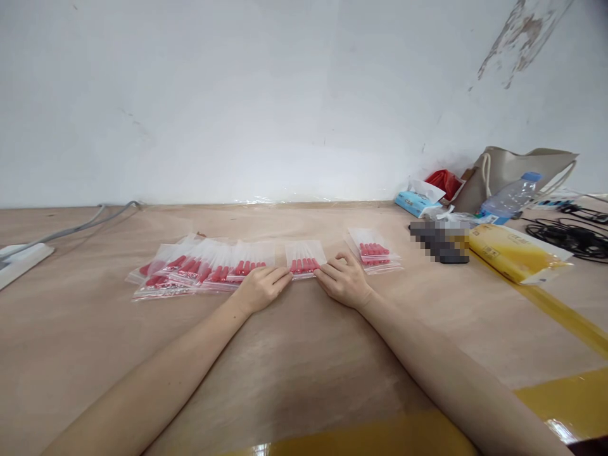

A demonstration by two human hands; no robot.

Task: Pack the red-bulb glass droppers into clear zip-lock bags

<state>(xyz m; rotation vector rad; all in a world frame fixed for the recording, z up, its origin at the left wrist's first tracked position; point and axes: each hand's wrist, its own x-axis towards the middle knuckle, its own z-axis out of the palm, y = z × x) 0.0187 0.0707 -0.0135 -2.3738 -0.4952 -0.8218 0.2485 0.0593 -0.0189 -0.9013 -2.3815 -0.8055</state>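
A small clear zip bag (304,251) of red-handled thin pieces lies flat on the table in front of me. My left hand (263,288) has its fingers closed at the bag's lower left corner. On the opposite corner, the fingers of my right hand (344,282) are pinched together along the same lower edge. To the left, a fanned row of similar filled bags (199,269) overlaps, its right end close to my left hand. Beyond my right hand sits a smaller stack of such bags (373,248). What exactly the red-handled pieces are is too small to tell.
At right are a dark blurred object (439,242), a yellow tissue pack (517,253), a plastic bottle (513,196), a beige bag (494,171), a blue tissue pack (418,204) and black cables (570,237). A white power strip (23,261) lies far left. A wall stands behind.
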